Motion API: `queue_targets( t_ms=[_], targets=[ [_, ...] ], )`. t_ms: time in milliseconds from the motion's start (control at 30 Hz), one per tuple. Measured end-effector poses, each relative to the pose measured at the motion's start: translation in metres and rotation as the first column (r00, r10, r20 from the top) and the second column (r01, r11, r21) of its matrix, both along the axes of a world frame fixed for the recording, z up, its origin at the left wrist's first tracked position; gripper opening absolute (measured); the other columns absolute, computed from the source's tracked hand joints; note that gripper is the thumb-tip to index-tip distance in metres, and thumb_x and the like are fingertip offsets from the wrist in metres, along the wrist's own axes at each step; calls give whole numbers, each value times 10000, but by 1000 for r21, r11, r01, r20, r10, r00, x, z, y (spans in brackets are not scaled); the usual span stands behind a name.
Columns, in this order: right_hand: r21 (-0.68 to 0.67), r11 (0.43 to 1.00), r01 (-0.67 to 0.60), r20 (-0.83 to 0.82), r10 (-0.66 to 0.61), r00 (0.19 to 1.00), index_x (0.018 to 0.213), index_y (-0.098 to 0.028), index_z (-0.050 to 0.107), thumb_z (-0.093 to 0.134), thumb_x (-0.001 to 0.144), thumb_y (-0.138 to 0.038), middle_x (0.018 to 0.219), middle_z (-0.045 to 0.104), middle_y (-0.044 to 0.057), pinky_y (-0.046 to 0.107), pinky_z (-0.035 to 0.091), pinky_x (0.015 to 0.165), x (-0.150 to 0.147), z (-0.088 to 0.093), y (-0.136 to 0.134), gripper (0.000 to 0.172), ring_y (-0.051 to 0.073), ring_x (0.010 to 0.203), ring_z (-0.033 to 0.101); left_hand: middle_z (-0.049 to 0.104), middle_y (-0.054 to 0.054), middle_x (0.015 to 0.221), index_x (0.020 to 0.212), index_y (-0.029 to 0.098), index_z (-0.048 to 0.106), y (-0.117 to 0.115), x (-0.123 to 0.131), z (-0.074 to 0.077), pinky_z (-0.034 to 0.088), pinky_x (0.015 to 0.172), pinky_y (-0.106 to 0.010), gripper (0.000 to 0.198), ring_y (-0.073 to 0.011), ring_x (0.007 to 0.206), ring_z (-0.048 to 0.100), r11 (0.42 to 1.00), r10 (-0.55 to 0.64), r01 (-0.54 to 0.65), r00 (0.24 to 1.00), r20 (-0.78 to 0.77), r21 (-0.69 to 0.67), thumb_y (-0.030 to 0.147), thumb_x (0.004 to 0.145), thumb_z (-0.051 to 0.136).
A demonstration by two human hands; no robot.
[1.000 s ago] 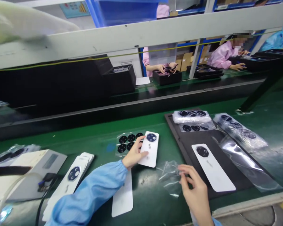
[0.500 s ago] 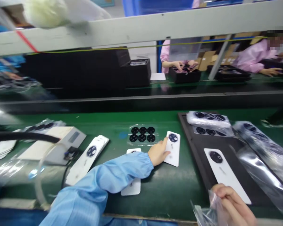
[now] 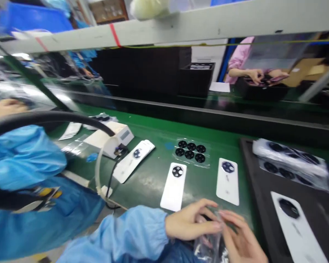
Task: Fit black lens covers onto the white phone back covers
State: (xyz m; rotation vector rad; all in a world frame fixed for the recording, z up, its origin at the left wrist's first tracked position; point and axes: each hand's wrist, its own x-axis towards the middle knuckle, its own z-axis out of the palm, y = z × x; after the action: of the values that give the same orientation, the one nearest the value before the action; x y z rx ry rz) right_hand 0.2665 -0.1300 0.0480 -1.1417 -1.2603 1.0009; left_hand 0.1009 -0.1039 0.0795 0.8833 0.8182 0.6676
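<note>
My left hand [image 3: 191,223] and my right hand [image 3: 241,233] meet at the bottom of the view, both pinching a crumpled transparent plastic bag [image 3: 210,245]. Just above my left hand lie two white phone back covers with dark camera rings, one [image 3: 173,186] and another [image 3: 227,181], apart on the green bench mat [image 3: 153,175]. A sheet of black round lens pieces [image 3: 191,152] lies farther off. To the right of my right hand, a white cover [image 3: 296,226] rests on a black tray [image 3: 252,182].
Bagged lens sheets [image 3: 290,160] lie on the tray. To the left stand a white cover stack [image 3: 133,160] and a white bench machine [image 3: 109,138] with a black hose [image 3: 44,118]. A blue-sleeved co-worker [image 3: 24,157] is close by; a pink-sleeved co-worker's hands work [image 3: 259,76] over a black box beyond the rail.
My left hand has let go of the white cover and joined my right hand on the plastic bag. The view has swung left, bringing a blue-sleeved co-worker in.
</note>
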Motion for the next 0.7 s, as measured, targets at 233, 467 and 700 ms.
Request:
queue_targets(
  t_ms=[233,467,700],
  targets=[
    [100,984,-147,435,89,896,967,-228,638,475,956,-252,1110,636,89,371,497,921,-12,1,20,165,238,1060,598,632,-77,950,1173,152,568,-16,-37,-19,460,682,-247,368,-123,732,584,975,220,-213,953,-210,55,338,859,521],
    [177,936,303,930,-260,261,1357,64,372,235,943,-585,1333,396,354,573,405,928,-12,-29,75,782,479,1197,424,418,10,613,663,149,538,-13,-50,-31,307,588,-247,389,-107,607,386,941,338,-315,900,-277,123,453,871,413],
    [75,939,336,966,-151,209,1349,42,369,361,851,-600,930,598,271,534,476,652,32,-54,87,813,453,775,590,472,7,476,558,181,434,-6,-41,-41,257,345,-198,610,-76,358,422,945,304,-324,916,-262,-38,755,761,399]
  ],
)
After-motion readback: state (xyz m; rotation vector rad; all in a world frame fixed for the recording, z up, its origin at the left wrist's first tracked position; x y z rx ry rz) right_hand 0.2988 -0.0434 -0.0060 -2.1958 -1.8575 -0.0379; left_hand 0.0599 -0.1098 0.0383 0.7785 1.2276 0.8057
